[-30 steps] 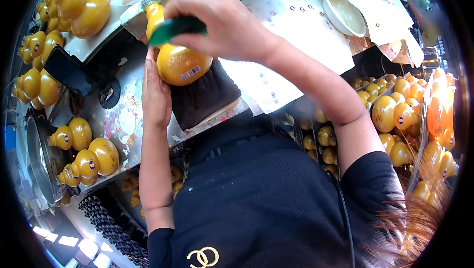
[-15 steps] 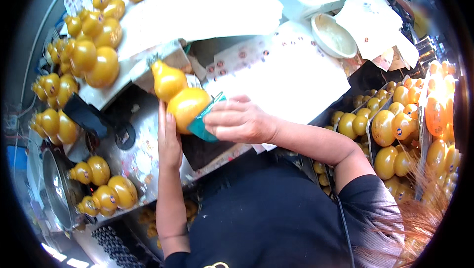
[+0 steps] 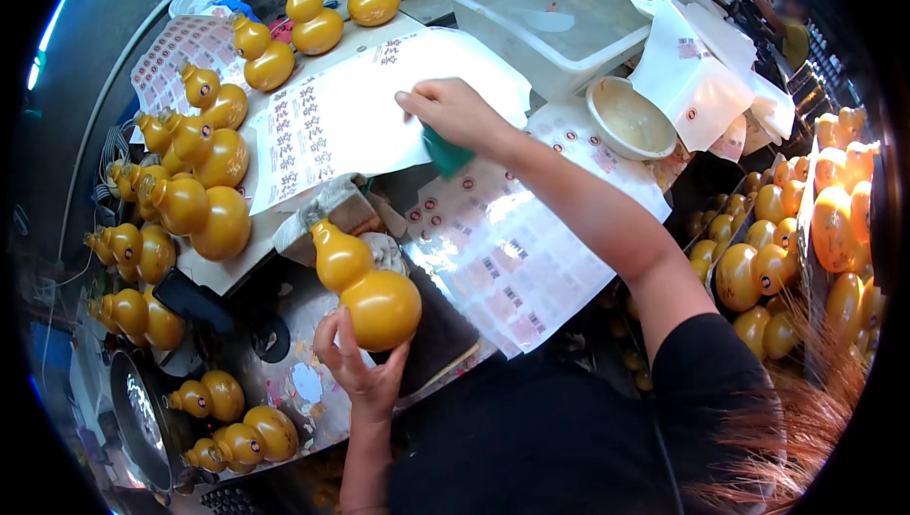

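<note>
My left hand (image 3: 365,363) is closed around the base of a glossy yellow gourd-shaped bottle (image 3: 379,308). The bottle lies tilted, its neck pointing away and left onto a folded cloth pad (image 3: 332,211). Well apart from it, my right hand (image 3: 455,117) is closed on a thin green scraper (image 3: 444,153). That hand hovers over the near right part of a white sticker sheet (image 3: 351,107) printed with dark characters. A second sheet, of small labels (image 3: 512,259), spreads below my right forearm. The bottle's underside is hidden by my left fingers.
Several finished-looking gourd bottles (image 3: 220,221) stand along the left side. A phone (image 3: 194,302) sits beside them, above a metal pan (image 3: 142,420). At the back are a clear plastic bin (image 3: 550,17) and a white bowl (image 3: 633,119). Racked bottles (image 3: 749,273) fill the right.
My right hand has left the bottle's side and moved up and away over the sheet, keeping the green scraper. My left hand now grips the bottle lower, by its base.
</note>
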`<state>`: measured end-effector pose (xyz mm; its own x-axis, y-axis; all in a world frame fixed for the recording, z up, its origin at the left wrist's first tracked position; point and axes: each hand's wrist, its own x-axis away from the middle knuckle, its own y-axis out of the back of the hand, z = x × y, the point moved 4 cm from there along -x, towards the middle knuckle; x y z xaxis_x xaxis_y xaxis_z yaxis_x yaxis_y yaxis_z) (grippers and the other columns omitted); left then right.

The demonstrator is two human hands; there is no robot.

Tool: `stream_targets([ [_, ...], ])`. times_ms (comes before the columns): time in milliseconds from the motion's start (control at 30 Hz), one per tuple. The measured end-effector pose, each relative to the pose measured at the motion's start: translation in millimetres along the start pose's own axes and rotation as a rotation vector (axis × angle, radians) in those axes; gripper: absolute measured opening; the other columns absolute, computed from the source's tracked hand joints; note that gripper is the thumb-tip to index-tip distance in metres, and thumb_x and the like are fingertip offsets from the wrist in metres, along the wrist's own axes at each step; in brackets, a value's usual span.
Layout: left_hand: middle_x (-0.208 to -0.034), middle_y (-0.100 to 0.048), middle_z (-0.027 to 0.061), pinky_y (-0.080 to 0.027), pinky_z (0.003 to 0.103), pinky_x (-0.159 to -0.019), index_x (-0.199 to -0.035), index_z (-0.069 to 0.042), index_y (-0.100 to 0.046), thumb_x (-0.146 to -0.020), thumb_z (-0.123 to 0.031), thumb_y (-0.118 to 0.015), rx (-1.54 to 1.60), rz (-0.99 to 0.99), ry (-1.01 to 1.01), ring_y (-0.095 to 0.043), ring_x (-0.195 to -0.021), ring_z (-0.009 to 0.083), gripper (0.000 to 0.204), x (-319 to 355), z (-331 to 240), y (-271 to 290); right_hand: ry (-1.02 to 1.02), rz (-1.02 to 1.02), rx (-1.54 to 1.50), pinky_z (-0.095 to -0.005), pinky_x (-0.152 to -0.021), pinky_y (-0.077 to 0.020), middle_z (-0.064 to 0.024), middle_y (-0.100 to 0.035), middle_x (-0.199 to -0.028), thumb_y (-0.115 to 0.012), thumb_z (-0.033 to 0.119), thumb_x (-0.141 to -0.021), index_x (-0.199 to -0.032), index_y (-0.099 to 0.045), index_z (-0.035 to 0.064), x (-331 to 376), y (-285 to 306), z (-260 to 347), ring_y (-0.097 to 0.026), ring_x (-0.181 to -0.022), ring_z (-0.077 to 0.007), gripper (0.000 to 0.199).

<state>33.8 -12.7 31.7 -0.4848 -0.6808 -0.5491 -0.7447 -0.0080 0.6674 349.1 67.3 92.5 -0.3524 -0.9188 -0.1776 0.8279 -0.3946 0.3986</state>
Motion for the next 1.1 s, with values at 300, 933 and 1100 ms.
stream_targets([
  [300, -0.141, -0.030, 0.0213, -0.027, 0.046, -0.109, -0.143, -0.005, -0.032, -0.065, -0.011, -0.081, 0.102, 0.021, 0.027, -0.033, -0.131, 0.0392, 0.092, -0.9, 17.3, -27.3, -0.234, 0.107, 0.895, -0.0357, -0.085, -0.0505, -0.0107, -0.067, -0.113, -0.053, 0.014, -0.086, -0.110, -0.069, 0.0077, -135.3, -26.4, -35.0, -0.064, -0.103, -0.0261, 0.029],
  [933, -0.141, -0.032, 0.0182, -0.026, 0.044, -0.110, -0.142, -0.008, -0.035, -0.065, -0.008, -0.081, 0.186, -0.009, 0.048, -0.033, -0.131, 0.0364, 0.090, -4.7, 19.0, -30.7, -0.565, -0.051, -0.785, -0.0222, -0.038, -0.0318, 0.0021, -0.048, -0.060, -0.070, 0.047, -0.082, -0.093, -0.051, 0.0047, 75.4, -43.6, -55.6, -0.043, -0.044, -0.0078, 0.048],
  [1100, -0.140, -0.030, 0.0168, -0.031, 0.043, -0.108, -0.143, -0.008, -0.032, -0.064, -0.005, -0.082, 0.181, 0.013, 0.084, -0.035, -0.129, 0.0368, 0.094, -3.1, 15.6, -27.2, -0.539, -0.227, -0.924, -0.0206, -0.039, -0.0313, 0.0027, -0.050, -0.062, -0.074, 0.025, -0.081, -0.083, -0.057, 0.0073, 73.9, -62.3, -69.4, -0.042, -0.043, -0.0073, 0.024],
])
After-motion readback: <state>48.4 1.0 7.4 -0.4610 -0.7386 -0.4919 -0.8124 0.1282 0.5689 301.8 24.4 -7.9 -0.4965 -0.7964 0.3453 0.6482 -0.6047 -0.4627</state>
